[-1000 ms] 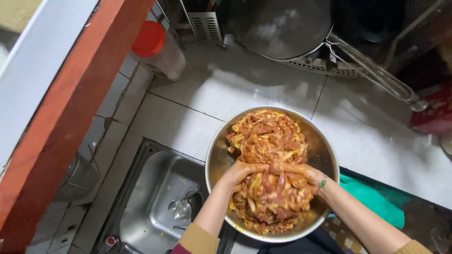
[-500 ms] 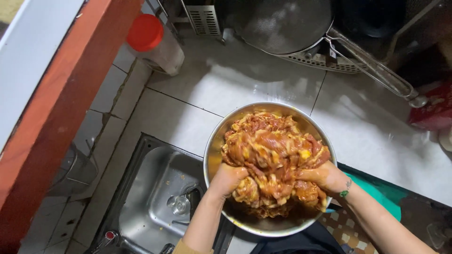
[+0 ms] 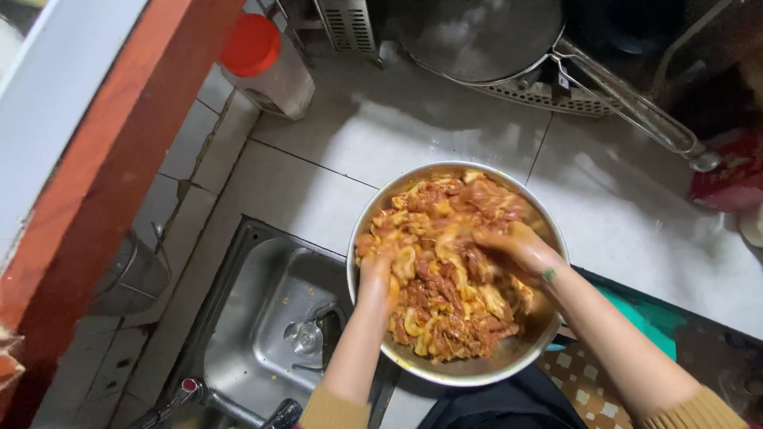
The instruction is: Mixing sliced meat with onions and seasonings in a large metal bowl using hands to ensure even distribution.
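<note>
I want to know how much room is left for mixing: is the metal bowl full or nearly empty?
Nearly full. Orange-coated meat pieces fill the metal bowl almost to its rim, and both hands are in them.

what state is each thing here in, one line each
bowl: full of sauce-coated meat, sitting at the counter edge beside the sink
meat: orange-brown with marinade, heaped in the bowl
left hand: sunk into the meat, fingers hidden
right hand: on top of the meat, fingers curled, smeared with sauce
sink: no water, drain showing
jar: red lid on, lying tilted by the wall
pan: on the stove, nothing visible in it
</note>
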